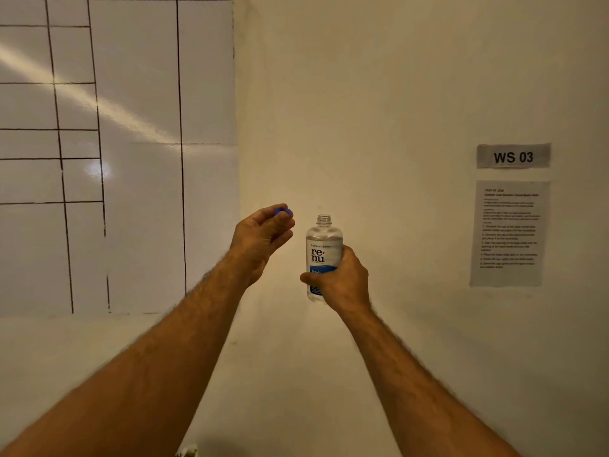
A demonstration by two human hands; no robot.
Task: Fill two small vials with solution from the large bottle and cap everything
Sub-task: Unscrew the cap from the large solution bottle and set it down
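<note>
A clear large bottle [323, 245] with a white and blue "renu" label stands upright in the air before the wall, its threaded neck uncapped. My right hand [342, 282] grips it around the lower half. To its left and slightly higher, my left hand [263, 235] pinches a small blue cap [282, 212] between thumb and fingertips, a little apart from the bottle's neck. No small vials are in view.
A cream wall fills the view. A whiteboard with black grid lines [115, 153] hangs at the left. A "WS 03" sign [513, 156] and a printed instruction sheet [509, 232] are stuck on the wall at the right. No table surface shows.
</note>
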